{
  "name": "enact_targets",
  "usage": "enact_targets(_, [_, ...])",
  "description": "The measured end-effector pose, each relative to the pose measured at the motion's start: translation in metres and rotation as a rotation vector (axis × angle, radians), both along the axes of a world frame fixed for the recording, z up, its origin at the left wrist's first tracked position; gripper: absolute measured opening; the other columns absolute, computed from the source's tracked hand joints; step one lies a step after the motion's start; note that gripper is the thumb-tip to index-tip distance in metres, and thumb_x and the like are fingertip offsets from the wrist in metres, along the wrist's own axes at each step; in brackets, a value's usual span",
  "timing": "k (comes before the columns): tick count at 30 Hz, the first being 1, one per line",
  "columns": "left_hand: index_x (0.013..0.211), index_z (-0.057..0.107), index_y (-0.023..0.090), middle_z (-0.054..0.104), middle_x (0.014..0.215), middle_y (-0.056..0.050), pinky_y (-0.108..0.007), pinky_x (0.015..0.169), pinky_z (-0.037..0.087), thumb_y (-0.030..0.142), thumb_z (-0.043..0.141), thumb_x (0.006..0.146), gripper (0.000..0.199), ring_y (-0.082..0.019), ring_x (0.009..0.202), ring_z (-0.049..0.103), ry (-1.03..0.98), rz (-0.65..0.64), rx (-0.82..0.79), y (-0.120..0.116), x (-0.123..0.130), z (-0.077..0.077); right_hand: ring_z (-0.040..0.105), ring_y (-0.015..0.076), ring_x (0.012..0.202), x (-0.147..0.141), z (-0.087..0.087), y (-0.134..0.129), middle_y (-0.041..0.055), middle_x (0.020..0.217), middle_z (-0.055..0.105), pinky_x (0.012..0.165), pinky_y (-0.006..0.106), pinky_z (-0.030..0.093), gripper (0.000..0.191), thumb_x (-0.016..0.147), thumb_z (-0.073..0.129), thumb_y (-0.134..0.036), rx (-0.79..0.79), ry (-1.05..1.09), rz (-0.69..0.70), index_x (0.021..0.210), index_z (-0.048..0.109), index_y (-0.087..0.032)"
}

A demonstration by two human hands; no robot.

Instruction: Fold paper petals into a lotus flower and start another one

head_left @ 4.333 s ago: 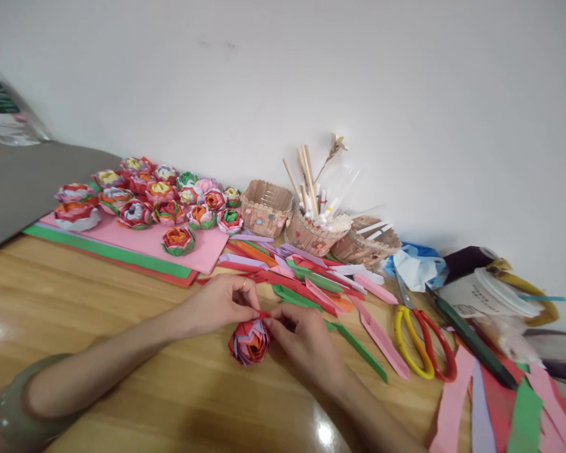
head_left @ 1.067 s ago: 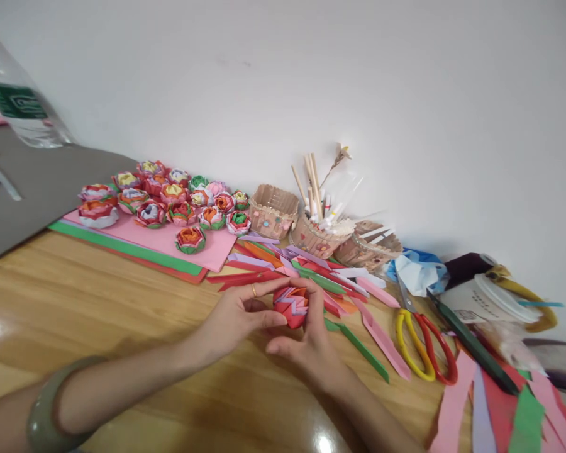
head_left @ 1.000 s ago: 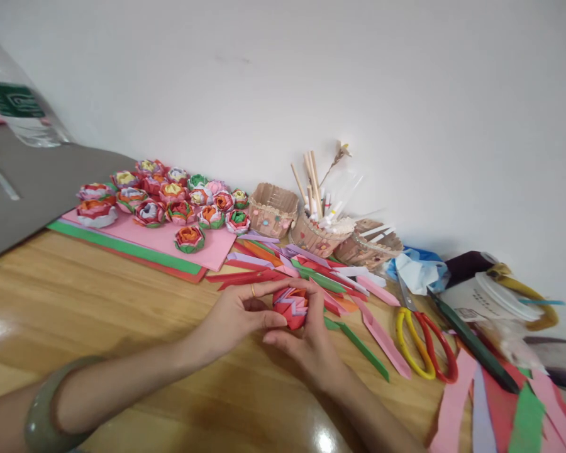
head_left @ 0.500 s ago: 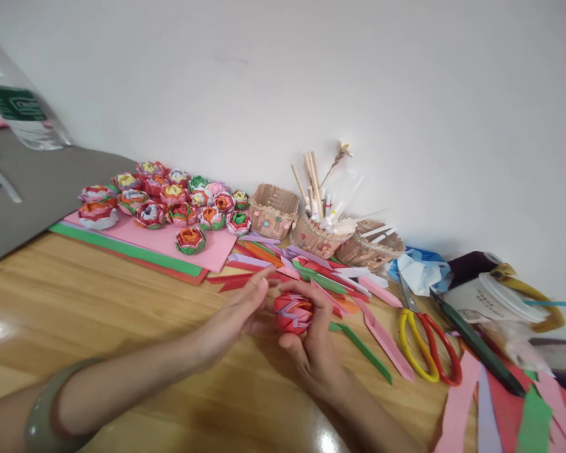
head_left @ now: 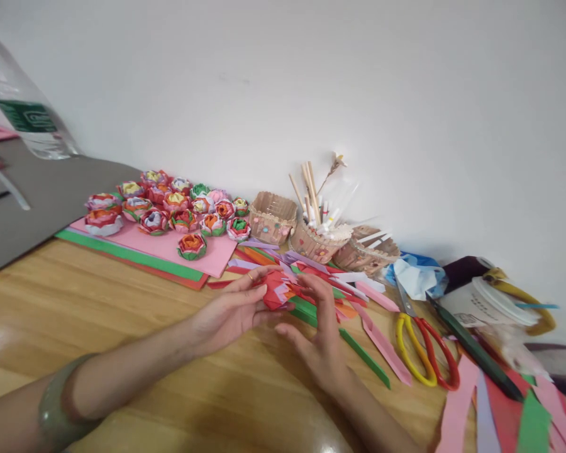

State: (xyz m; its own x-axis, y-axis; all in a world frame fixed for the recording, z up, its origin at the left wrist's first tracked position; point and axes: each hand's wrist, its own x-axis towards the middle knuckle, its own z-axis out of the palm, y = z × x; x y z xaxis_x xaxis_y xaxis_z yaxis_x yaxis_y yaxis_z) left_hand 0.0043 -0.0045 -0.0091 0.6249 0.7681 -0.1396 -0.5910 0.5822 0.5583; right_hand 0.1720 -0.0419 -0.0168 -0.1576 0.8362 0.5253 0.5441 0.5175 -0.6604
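A red folded-paper flower [head_left: 276, 290] with lilac and orange tips is tilted sideways between the fingers of my left hand [head_left: 236, 311], above the table's paper strips. Thumb and fingers of that hand grip its red side. Just right of the flower, my right hand [head_left: 321, 330] has its fingers curved and apart, with nothing in them. Behind and left, several finished paper flowers [head_left: 192, 245] sit on a pink sheet [head_left: 221, 253]. Folded strips in red, green, pink and lilac, such as a pink one [head_left: 384, 346], lie behind and right of my hands.
Three small decorated baskets [head_left: 272, 220] stand along the wall, one holding sticks and pens. Scissors [head_left: 417, 340], a dark green pen-like tool [head_left: 476, 349], a white tub [head_left: 490, 302] and flat paper strips [head_left: 460, 402] are at the right. A plastic bottle [head_left: 33, 119] stands far left.
The paper flower has passed from my right hand to my left and turned sideways. My right hand has let go and opened. The view has shifted slightly.
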Motion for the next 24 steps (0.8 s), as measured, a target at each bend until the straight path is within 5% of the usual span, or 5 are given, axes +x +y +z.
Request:
enact_targets(8, [0.093, 0.059, 0.017, 0.061, 0.095, -0.005, -0.028, 0.071, 0.052, 0.022, 0.047, 0.088, 0.014, -0.014, 0.084, 0.060, -0.049, -0.051, -0.051, -0.004, 0.004, -0.001, 0.053, 0.0211, 0.099, -0.005, 0.006, 0.000, 0.0067, 0.103, 0.054, 0.082, 0.038, 0.048, 0.026, 0.081, 0.057, -0.014, 0.139, -0.099, 0.024, 0.104, 0.055, -0.027])
enact_targets(15, [0.112, 0.052, 0.020, 0.061, 0.099, -0.005, -0.030, 0.074, 0.051, 0.011, 0.050, 0.084, 0.030, -0.015, 0.084, 0.061, 0.045, -0.019, 0.017, 0.000, -0.001, 0.004, 0.055, 0.0190, 0.087, -0.003, 0.010, -0.004, 0.0062, 0.092, 0.057, 0.074, 0.034, 0.048, 0.024, 0.078, 0.058, -0.009, 0.263, -0.096, -0.035, 0.099, 0.055, -0.022])
enact_targets(24, [0.109, 0.056, 0.025, 0.061, 0.099, -0.003, -0.029, 0.087, 0.042, 0.014, 0.058, 0.079, 0.032, -0.015, 0.097, 0.055, 0.061, 0.040, 0.143, -0.002, 0.001, 0.004, 0.055, 0.0150, 0.068, -0.009, 0.011, -0.003, 0.0042, 0.077, 0.061, 0.057, 0.027, 0.046, 0.010, 0.082, 0.054, -0.013, 0.013, -0.004, -0.031, 0.086, 0.060, -0.020])
